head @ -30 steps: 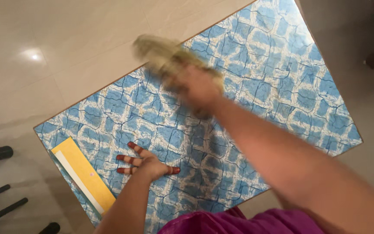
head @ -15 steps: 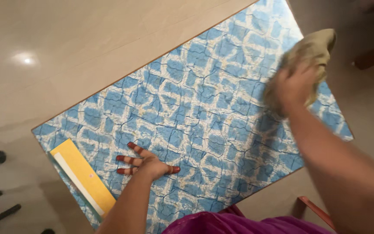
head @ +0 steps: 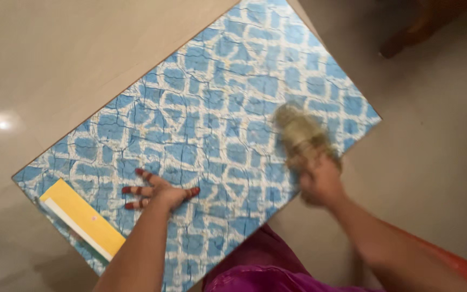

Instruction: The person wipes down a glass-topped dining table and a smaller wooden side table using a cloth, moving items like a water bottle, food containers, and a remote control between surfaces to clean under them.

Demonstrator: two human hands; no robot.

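A rectangular table (head: 217, 81) with a blue and white cracked-pattern top fills the middle of the head view. My left hand (head: 155, 190) lies flat on it near the front edge, fingers spread, nails painted red. My right hand (head: 320, 181) grips a crumpled beige cloth (head: 298, 132) and presses it on the table's right part, close to the right edge. That hand and the cloth are blurred by motion.
A yellow flat book with a white edge (head: 82, 219) lies at the table's front left corner. Beige glossy floor (head: 55, 48) surrounds the table. Dark wooden furniture legs (head: 412, 32) stand at the top right. My magenta clothing (head: 266, 276) shows at the bottom.
My right hand has swept the cloth from the table's far edge to the far right corner, then back toward me along the right side. My left hand has stayed flat in place.
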